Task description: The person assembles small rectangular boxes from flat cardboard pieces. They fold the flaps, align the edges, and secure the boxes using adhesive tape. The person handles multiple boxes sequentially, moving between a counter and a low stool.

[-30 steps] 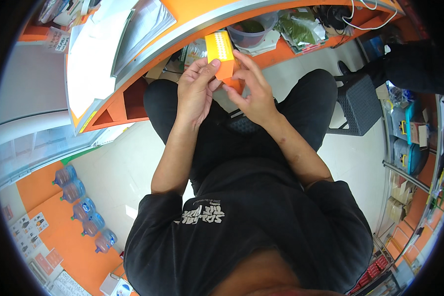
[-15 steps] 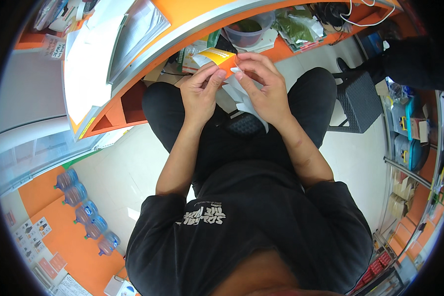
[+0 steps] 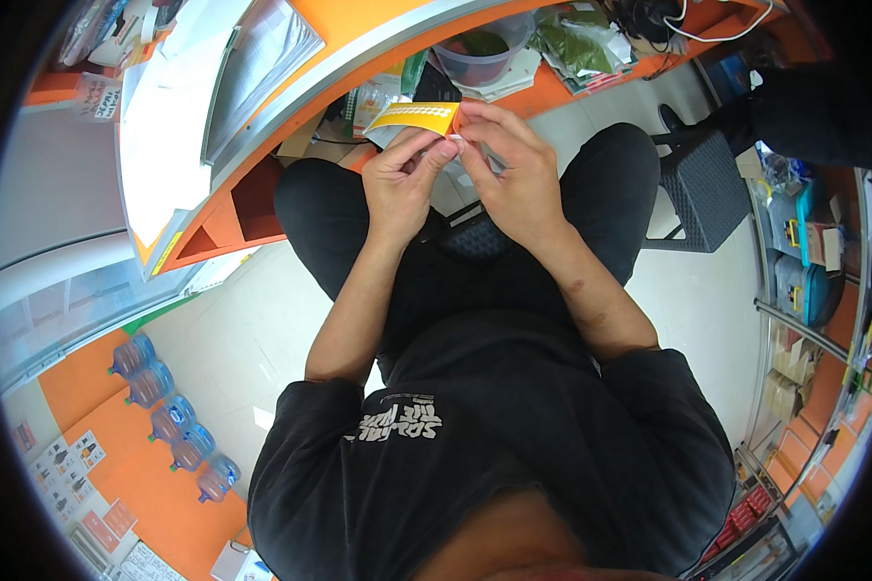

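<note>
Above my lap I hold a small yellow-and-orange printed packet (image 3: 419,117), perhaps a folded card sleeve; its exact kind cannot be made out. My left hand (image 3: 401,184) pinches its lower edge between thumb and fingers. At the packet's orange right end, my right hand (image 3: 515,182) has its fingertips closed, the index finger along the upper corner and the thumb below. A small white bit shows between the two thumbs. The packet's broad yellow face is turned upward, and its underside is hidden.
An orange desk (image 3: 354,68) curves ahead, bearing stacked papers (image 3: 179,126). A shelf below holds a clear plastic tub (image 3: 484,63) and green packets (image 3: 576,48). A black woven stool (image 3: 712,198) and another person's leg (image 3: 794,121) are at right. Several water bottles (image 3: 172,416) line the left.
The packet has tilted so more of its yellow face shows. The long white strip that hung below my right hand no longer shows. Both hands have shifted slightly.
</note>
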The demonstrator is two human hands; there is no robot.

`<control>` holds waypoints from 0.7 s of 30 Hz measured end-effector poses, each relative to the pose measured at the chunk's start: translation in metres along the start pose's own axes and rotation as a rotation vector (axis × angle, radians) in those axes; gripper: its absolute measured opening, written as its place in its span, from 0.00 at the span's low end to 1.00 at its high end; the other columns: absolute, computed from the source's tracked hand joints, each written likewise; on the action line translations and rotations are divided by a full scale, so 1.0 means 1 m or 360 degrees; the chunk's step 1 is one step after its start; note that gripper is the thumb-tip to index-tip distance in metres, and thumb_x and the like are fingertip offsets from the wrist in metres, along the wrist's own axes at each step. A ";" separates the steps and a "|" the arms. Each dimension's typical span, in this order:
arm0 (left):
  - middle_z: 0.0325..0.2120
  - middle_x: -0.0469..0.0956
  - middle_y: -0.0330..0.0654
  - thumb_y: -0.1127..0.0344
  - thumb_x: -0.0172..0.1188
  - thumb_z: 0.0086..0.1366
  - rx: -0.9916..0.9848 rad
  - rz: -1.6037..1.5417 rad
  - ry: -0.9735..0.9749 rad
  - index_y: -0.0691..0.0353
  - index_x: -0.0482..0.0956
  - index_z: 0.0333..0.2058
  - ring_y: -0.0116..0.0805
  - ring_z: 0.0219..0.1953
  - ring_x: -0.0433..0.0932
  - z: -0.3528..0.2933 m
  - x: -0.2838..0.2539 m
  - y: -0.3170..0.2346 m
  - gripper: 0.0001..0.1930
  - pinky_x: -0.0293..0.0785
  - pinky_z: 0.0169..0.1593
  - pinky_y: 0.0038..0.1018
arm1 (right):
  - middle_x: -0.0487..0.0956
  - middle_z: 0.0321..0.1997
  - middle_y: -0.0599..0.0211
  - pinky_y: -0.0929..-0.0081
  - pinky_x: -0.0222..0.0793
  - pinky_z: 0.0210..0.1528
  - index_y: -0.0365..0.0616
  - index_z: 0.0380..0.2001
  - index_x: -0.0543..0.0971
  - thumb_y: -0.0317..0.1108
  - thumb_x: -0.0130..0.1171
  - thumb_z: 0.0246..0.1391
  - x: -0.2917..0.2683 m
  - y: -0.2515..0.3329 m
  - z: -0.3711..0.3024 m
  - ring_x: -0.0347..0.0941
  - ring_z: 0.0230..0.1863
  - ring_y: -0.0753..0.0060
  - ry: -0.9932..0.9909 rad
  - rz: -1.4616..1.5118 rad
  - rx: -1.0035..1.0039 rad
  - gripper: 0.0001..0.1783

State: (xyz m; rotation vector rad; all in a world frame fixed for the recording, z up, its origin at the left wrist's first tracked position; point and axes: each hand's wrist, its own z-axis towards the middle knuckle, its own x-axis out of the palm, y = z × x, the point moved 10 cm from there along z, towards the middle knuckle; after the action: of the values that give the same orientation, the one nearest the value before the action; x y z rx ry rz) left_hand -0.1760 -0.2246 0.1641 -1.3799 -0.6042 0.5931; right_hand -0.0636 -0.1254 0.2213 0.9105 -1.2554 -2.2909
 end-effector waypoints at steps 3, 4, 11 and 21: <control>0.39 0.82 0.42 0.75 0.66 0.63 -0.0084 -0.0164 -0.0020 0.71 0.81 0.44 0.25 0.39 0.79 0.001 -0.004 0.009 0.12 0.75 0.45 0.20 | 0.80 0.55 0.55 0.72 0.73 0.55 0.34 0.41 0.82 0.24 0.64 0.55 0.004 -0.001 0.004 0.79 0.53 0.62 0.0174 0.0138 -0.0050 0.10; 0.40 0.82 0.42 0.75 0.66 0.63 -0.0120 -0.0226 -0.0019 0.71 0.80 0.45 0.26 0.39 0.80 0.001 -0.005 0.012 0.12 0.75 0.46 0.20 | 0.80 0.53 0.56 0.71 0.74 0.53 0.34 0.41 0.82 0.25 0.63 0.56 0.006 -0.014 0.003 0.80 0.51 0.61 0.0159 0.0425 0.0137 0.10; 0.41 0.81 0.43 0.74 0.66 0.63 -0.0063 -0.0266 -0.0098 0.71 0.78 0.49 0.28 0.41 0.80 0.001 -0.001 0.010 0.16 0.77 0.48 0.22 | 0.77 0.58 0.52 0.66 0.72 0.56 0.36 0.47 0.80 0.30 0.66 0.55 0.023 -0.034 -0.010 0.76 0.55 0.59 0.0243 0.0590 0.0136 0.17; 0.42 0.79 0.40 0.70 0.64 0.65 -0.0378 -0.0246 -0.0205 0.69 0.76 0.52 0.25 0.42 0.78 0.003 0.009 0.026 0.18 0.77 0.43 0.22 | 0.81 0.44 0.56 0.68 0.74 0.47 0.39 0.32 0.74 0.31 0.70 0.51 0.021 -0.073 -0.020 0.79 0.45 0.59 -0.0143 0.0065 0.0050 0.13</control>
State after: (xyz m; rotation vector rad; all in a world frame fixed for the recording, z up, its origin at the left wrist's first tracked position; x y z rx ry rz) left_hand -0.1730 -0.2138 0.1386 -1.5073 -0.9000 0.4993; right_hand -0.0660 -0.1110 0.1446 0.7927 -1.3386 -2.3092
